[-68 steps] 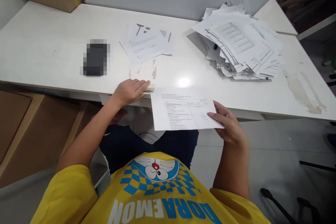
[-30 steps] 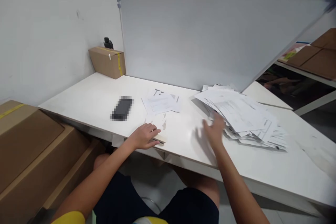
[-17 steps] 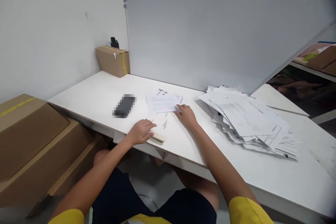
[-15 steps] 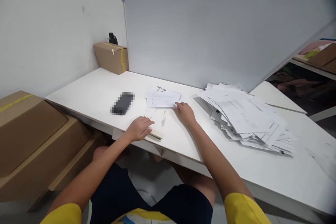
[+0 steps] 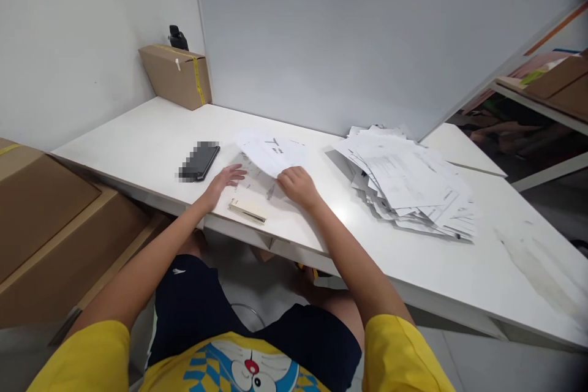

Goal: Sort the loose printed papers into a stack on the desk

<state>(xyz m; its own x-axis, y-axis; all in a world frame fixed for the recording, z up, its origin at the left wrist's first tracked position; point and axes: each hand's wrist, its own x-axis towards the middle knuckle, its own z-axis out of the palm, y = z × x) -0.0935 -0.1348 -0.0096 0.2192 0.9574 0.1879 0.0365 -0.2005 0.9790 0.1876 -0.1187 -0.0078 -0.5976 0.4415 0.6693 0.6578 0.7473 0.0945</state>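
My right hand (image 5: pixel 297 186) grips the near edge of a sheet of paper (image 5: pixel 264 153). The sheet is tilted up and curved, with dark print on its face. More printed paper (image 5: pixel 250 179) shows on the table beneath it. My left hand (image 5: pixel 224 182) is open, its fingers spread beside the lower left of the paper and holding nothing. Close to the table's front edge lies a cream stapler (image 5: pixel 248 211), apart from both hands. A dark, partly blurred flat object (image 5: pixel 201 162), resembling a phone, lies left of the paper.
A tall, untidy stack of printed sheets (image 5: pixel 408 177) stands on the white table (image 5: pixel 349 233) to the right. A taped cardboard box (image 5: pixel 177 76) sits at the back left corner. A whiteboard (image 5: pixel 331 43) rises behind. Large cartons (image 5: pixel 50 220) stand left of the table.
My right hand has closed on the sheet and lifted its edge towards me. My left hand has moved off the stapler, up towards the paper, with fingers spread. The view has tilted down.
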